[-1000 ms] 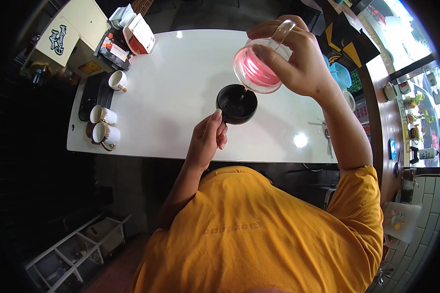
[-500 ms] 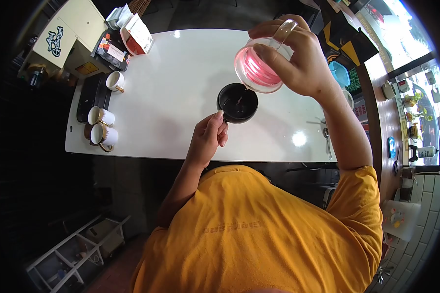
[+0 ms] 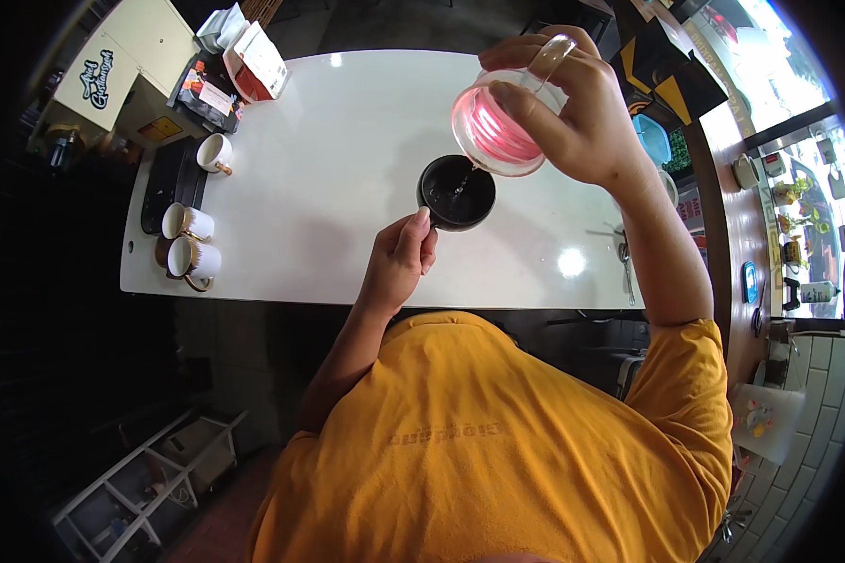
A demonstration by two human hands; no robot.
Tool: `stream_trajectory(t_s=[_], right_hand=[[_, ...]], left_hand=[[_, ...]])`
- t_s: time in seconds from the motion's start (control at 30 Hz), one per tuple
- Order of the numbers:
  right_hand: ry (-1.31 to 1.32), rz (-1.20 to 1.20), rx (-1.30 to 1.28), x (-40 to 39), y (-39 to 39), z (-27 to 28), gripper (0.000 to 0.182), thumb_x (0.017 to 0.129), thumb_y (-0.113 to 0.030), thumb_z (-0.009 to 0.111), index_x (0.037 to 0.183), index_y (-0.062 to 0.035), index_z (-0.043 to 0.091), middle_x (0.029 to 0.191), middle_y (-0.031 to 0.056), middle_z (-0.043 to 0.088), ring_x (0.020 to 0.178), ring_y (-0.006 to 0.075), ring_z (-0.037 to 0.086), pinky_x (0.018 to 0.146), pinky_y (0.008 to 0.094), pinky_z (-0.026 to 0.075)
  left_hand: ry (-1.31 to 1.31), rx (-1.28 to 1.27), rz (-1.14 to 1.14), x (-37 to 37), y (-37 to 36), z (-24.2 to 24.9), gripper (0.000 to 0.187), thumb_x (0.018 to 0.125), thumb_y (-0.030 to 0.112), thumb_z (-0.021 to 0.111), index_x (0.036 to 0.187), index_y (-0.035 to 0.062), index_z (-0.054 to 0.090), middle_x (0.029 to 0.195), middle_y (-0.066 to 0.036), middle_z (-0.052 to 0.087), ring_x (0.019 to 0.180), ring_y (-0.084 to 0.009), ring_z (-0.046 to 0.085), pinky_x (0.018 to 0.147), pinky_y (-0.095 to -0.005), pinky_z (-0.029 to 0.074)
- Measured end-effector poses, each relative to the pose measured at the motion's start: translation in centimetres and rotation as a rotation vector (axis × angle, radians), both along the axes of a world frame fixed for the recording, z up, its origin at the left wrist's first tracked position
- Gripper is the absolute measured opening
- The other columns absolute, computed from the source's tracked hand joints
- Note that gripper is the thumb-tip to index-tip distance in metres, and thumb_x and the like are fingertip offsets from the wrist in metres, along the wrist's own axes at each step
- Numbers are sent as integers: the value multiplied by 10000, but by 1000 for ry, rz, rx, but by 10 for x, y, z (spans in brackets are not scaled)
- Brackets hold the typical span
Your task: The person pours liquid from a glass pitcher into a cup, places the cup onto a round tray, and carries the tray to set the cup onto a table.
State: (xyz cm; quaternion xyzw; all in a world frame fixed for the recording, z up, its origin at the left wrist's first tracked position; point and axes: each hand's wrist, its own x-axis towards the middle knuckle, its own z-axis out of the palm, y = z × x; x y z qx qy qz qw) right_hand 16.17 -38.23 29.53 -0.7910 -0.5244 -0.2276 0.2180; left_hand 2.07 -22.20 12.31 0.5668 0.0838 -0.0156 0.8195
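Note:
My left hand [image 3: 400,253] pinches the handle of a black cup [image 3: 455,214], held over the white table [image 3: 338,206]. Above and to the right of the cup, my right hand [image 3: 573,108] grips a clear glass pitcher [image 3: 500,131] by its handle. Pink liquid shows inside the tilted pitcher. A thin stream runs from its lip into the cup, whose dark inside hides how much liquid it contains.
White mugs with gold-brown handles, one a mug [image 3: 194,255], stand at the table's left edge beside a black tray [image 3: 174,188]. Bags [image 3: 253,66] sit at the back left. Spoons [image 3: 625,267] lie near the right edge. A wooden counter [image 3: 723,178] runs along the right.
Both hands keep nearly the same pose, and liquid still runs from the pitcher into the cup. The stream shows a little more clearly now. The camera view has shifted slightly.

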Motion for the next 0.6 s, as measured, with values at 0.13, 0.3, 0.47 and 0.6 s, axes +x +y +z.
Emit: stream_trajectory(t_s=[0.13, 0.3, 0.47, 0.6], right_hand=[[4, -8, 11, 2, -1, -2, 287, 819, -272, 586, 945, -49, 715, 1016, 123, 685, 931, 260, 594, 889, 387, 433], [-10, -6, 5, 4, -5, -4, 288, 816, -276, 587, 948, -56, 717, 1015, 122, 686, 935, 259, 595, 882, 386, 434], [-21, -16, 4, 4, -8, -7, 285, 815, -279, 587, 949, -66, 722, 1018, 120, 687, 935, 255, 595, 873, 383, 437], [-22, -28, -9, 3, -10, -6, 285, 815, -279, 584, 947, -67, 723, 1021, 121, 686, 935, 255, 595, 872, 381, 440]], left_hand=[[2, 59, -15, 1, -1, -2, 423, 989, 348, 427, 659, 83, 413, 614, 4, 413, 518, -90, 385, 501, -243, 313], [18, -52, -23, 4, -5, -1, 431, 987, 342, 424, 638, 100, 350, 600, 8, 357, 519, -100, 366, 496, -247, 306], [22, -50, -34, 6, -7, -2, 444, 986, 349, 423, 627, 113, 313, 598, 13, 322, 521, -104, 349, 492, -251, 301], [27, -47, -46, 7, -8, -4, 441, 985, 349, 425, 629, 112, 316, 598, 15, 322, 521, -104, 349, 493, -253, 305]])
